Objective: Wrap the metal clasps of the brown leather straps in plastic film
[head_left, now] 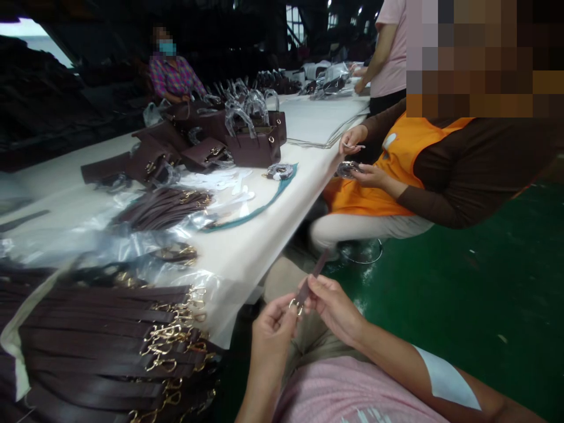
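Over my lap I hold a dark brown bag strap with gold-coloured metal hardware at its near end. My left hand is closed at that end, its thumb and fingers on the gold metal clasp. Just above the clasp, my right hand pinches the strap between thumb and fingers. The strap's free end points up and away from me. To the left lies a large pile of similar brown straps with gold snap hooks facing me.
Brown handbags with wrapped handles stand on the long white table. Another strap bundle, clear plastic and white tags lie nearer. A co-worker in an orange apron sits at the right; other people are farther off.
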The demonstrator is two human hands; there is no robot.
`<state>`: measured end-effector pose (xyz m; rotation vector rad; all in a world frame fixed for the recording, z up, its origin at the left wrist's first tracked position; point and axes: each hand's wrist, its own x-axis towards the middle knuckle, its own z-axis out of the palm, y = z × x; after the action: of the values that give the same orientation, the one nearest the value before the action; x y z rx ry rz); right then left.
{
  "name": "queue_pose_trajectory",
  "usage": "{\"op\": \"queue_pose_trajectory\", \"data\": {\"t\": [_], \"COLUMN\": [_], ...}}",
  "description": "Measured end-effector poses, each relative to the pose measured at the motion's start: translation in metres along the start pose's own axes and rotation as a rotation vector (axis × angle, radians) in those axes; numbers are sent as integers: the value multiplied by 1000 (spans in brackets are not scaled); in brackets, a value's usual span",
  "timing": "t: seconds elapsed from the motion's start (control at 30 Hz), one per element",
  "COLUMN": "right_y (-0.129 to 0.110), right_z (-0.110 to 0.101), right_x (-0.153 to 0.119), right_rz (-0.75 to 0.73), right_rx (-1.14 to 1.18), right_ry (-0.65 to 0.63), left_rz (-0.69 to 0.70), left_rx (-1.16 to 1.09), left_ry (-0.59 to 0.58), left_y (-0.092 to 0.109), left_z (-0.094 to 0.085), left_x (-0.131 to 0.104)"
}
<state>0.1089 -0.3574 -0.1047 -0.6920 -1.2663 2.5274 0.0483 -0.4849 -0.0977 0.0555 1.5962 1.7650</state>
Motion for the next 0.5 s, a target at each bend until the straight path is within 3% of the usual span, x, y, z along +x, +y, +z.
{"op": "queue_pose_trajectory", "data": {"t": [0.13,0.33,0.4,0.5], "right_y": [-3,-7,-7,-5], "right_z": [-1,-5,-5,-3], "right_x": [1,0,-2,-6], "right_rz": [9,-121,-244,-554], "right_rx": [-9,-267,-416,-711], "right_ry": [-30,-41,-71,-117], "left_rz": [-1,9,51,143], "left_rx": [9,49,88,160], "left_ry": [-23,-33,7,97], "left_y": [1,1,-6,-20], "left_z": [0,-1,-3,-3], "left_x": [-1,-2,0,3]}}
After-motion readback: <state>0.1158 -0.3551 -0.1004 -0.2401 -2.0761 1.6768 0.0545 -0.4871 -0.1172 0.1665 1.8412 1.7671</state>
